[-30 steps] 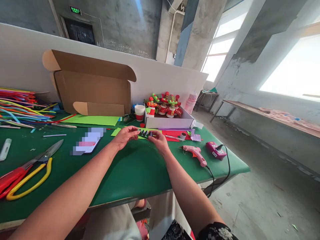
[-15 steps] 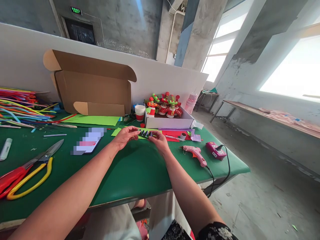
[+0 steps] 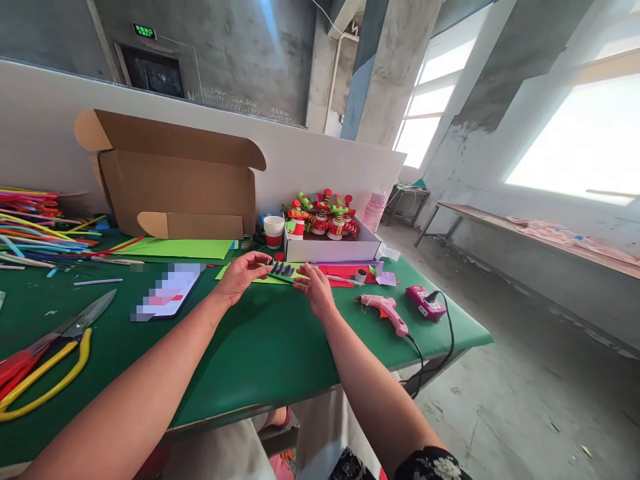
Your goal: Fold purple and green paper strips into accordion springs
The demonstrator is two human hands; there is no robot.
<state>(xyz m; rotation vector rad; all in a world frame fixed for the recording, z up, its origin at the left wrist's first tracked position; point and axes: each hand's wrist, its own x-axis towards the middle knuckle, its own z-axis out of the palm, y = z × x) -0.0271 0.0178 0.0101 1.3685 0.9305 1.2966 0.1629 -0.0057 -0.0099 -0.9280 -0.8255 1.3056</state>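
Observation:
An accordion-folded paper strip (image 3: 282,269), dark purple and green, is pinched at its left end between the thumb and fingers of my left hand (image 3: 241,276). Its zigzag folds hang above the green table. My right hand (image 3: 316,289) is beside the strip's right end, fingers apart; whether a fingertip still brushes the paper I cannot tell. Behind both hands lie light-green paper (image 3: 223,272) and red paper (image 3: 340,277). To the right of my right hand rests a pink glue gun (image 3: 385,312).
A white box (image 3: 333,251) with red-and-green paper figures stands behind, beside paper cups (image 3: 273,231). Leftward are a phone (image 3: 173,290), large scissors (image 3: 75,330), pipe cleaners (image 3: 40,227) and an open cardboard box (image 3: 175,190). A pink power block (image 3: 425,303) with a cord sits near the right edge.
My right hand has let go of the strip's right end and its fingers have spread. The left hand keeps its pinch. The view has shifted slightly up and to the right.

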